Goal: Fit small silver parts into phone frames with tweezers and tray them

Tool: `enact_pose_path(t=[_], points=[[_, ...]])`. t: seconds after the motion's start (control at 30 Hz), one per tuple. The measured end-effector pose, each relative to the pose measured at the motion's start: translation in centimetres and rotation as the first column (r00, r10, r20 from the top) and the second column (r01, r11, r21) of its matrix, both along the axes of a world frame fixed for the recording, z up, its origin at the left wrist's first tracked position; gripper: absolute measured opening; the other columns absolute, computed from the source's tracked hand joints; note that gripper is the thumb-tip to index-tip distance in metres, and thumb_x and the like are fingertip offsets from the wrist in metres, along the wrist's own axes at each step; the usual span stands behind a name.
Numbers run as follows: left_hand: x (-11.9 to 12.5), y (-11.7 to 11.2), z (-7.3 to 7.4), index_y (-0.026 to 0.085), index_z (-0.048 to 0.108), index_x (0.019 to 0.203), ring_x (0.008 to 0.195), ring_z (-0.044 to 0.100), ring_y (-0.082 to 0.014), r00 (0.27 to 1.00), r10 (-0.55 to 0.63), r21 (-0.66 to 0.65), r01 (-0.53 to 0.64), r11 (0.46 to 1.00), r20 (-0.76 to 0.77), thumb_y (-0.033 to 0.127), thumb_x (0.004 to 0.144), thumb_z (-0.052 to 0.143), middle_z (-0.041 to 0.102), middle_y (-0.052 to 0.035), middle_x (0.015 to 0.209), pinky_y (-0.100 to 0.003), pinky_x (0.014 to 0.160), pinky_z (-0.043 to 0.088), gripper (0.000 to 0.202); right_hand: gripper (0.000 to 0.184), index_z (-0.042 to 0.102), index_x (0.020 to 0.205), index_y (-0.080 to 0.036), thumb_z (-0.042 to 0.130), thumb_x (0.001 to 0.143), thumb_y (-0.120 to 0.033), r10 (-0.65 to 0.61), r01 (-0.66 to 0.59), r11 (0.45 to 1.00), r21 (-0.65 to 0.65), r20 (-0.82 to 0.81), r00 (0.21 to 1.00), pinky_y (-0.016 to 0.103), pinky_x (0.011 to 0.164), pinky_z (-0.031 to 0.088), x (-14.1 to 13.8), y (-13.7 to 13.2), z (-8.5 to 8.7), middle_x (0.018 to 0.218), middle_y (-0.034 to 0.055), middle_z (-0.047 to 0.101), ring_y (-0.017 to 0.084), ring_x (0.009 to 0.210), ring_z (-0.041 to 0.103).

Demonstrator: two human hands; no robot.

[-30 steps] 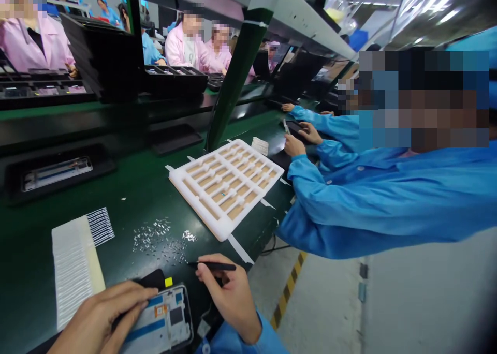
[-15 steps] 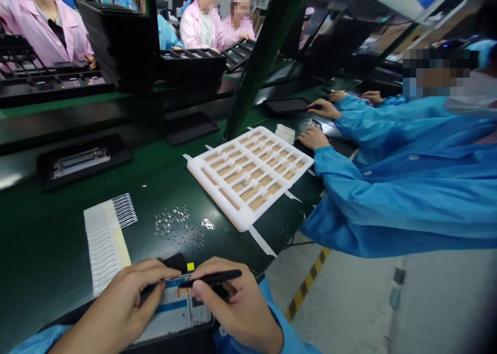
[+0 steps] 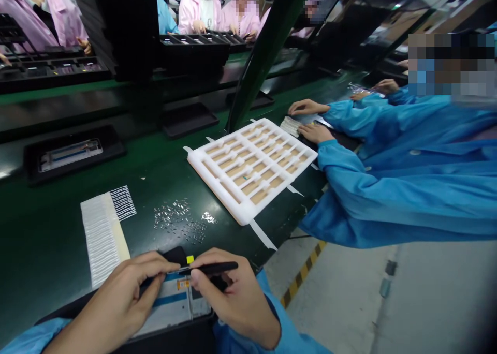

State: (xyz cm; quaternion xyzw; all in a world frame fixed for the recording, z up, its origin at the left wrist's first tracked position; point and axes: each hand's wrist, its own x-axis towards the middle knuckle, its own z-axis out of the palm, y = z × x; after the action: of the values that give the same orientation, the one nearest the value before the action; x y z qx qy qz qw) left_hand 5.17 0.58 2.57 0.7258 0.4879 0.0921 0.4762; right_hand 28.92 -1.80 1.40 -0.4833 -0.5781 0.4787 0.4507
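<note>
Head view, own hands at the near edge of the worktop (image 3: 66, 214). Right hand (image 3: 233, 297): one pair of black tweezers (image 3: 213, 267), pinched between thumb and curled fingers, tips pointing left. Left hand (image 3: 116, 302): fingers (image 3: 155, 265) curled, close together, over the edge of one phone (image 3: 173, 305), which lay near the worktop's near edge, its blue-and-white back partly hidden by both hands. One orange label (image 3: 184, 284) on it; one yellow tag (image 3: 190, 259) just beyond. Tweezer tips reached the left fingertips; anything held there was too small to make out. One white foam tray (image 3: 252, 167) toward the far edge. Small silver pieces (image 3: 174, 219), scattered, too many to count. One white comb-edged sheet (image 3: 103, 235). Co-worker's two hands (image 3: 306, 106) (image 3: 315, 133), blue-sleeved, beside the tray
</note>
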Motion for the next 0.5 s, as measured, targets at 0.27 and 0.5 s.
enact_pose_path(t=[0.27, 0.5], points=[[0.8, -0.5, -0.7, 0.034, 0.082, 0.122, 0.098, 0.077, -0.0174, 0.994, 0.11, 0.077, -0.111, 0.991, 0.012, 0.047, 0.106, 0.056, 0.08, -0.0031, 0.114, -0.025, 0.085, 0.063, 0.033, 0.012, 0.084, 0.093, -0.018, 0.073, 0.096, -0.021, -0.028, 0.028, 0.999, 0.03, -0.001, 1.0, 0.028, 0.063, 0.061, -0.1, -0.1, 0.1, 0.083, 0.0084, 0.079, 0.021, 0.073, 0.078], [1.2, -0.7, -1.2, 0.034, 0.084, 0.111, 0.091, 0.078, -0.0151, 0.983, 0.182, 0.125, -0.179, 0.976, -0.011, 0.045, 0.101, 0.06, 0.081, 0.0006, 0.104, -0.021, 0.076, 0.06, 0.028, 0.011, 0.084, 0.094, -0.018, 0.073, 0.096, -0.018, -0.049, 0.047, 0.995, 0.082, 0.012, 0.999, 0.028, 0.068, 0.06, -0.1, -0.2, -0.1, 0.086, 0.008, 0.08, 0.02, 0.076, 0.077]])
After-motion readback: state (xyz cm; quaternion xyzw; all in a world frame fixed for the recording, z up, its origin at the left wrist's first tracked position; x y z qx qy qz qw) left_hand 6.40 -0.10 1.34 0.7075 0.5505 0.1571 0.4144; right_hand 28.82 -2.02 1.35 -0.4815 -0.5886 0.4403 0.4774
